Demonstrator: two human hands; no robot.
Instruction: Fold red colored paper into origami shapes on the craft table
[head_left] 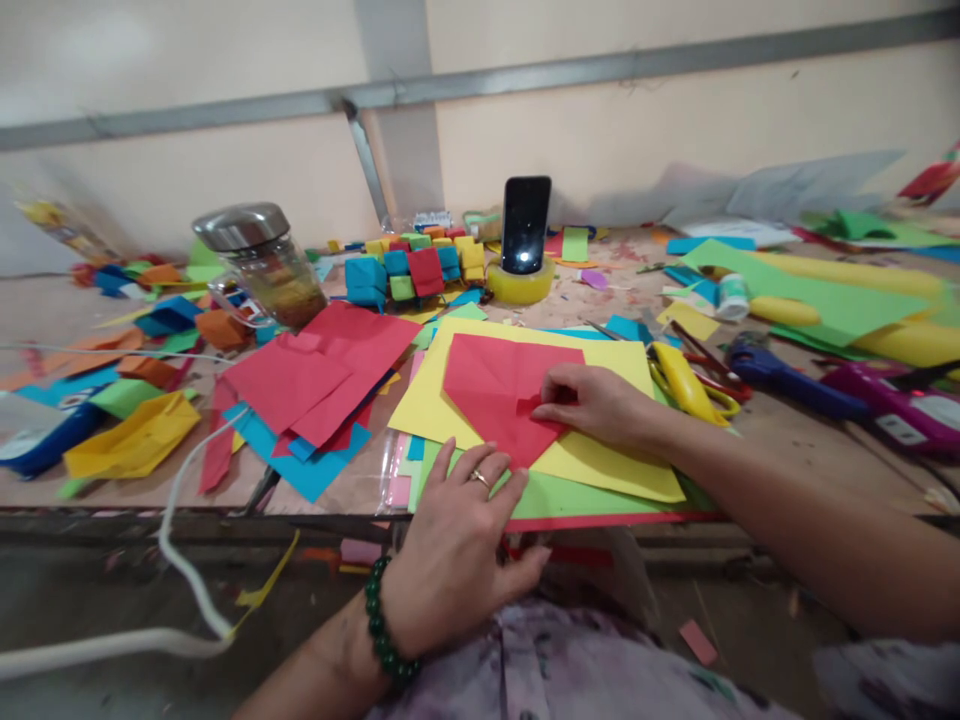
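A sheet of red paper (491, 385), creased and with its lower corners angled to a point, lies on yellow paper (637, 475) above a green sheet (577, 503). My right hand (596, 400) pinches a small red paper piece (528, 405) over the right half of the red sheet; whether it is a flap of that sheet I cannot tell. Fingers outstretched, my left hand (457, 545) rests at the stack's front edge, its fingertips by the red sheet's lower point. A green bead bracelet (382, 620) circles the left wrist.
More red sheets (322, 370) lie to the left, near a lidded glass mug (274, 270). A phone (526, 225) stands in a yellow tape roll (520, 285) behind the stack. Yellow-handled scissors (686, 385) and a blue-handled tool (795, 380) lie right. A white cable (176, 520) hangs over the table's front edge.
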